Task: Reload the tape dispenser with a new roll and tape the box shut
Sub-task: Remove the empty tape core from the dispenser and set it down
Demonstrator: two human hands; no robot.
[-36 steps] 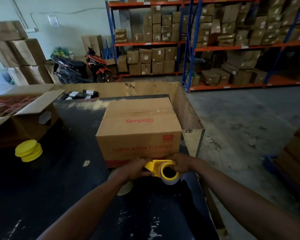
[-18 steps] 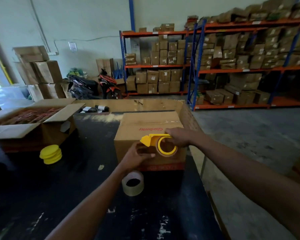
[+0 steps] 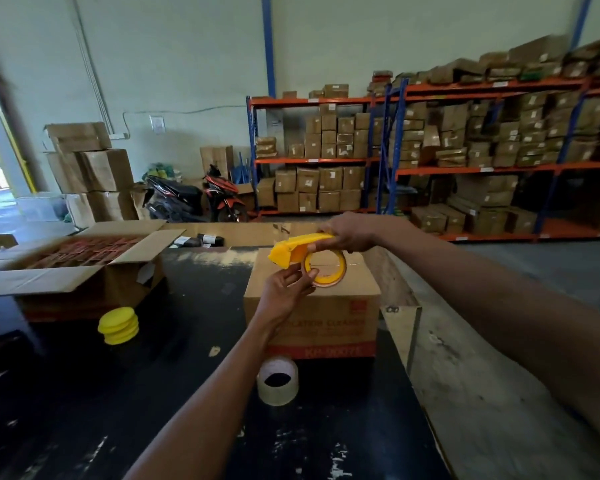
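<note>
Two steps mostly open, judging from the head view. The yellow tape dispenser (image 3: 300,249) is held above the closed cardboard box (image 3: 312,306): right hand (image 3: 349,233) clamps its handle, left hand (image 3: 284,292) pinches the thin brown ring (image 3: 323,268) on its hub, which looks like a spent core. The new clear tape roll (image 3: 278,381) stands on the black table (image 3: 118,393), just in front of the box, untouched. Reload not done; no fresh tape visible on the box seam.
</note>
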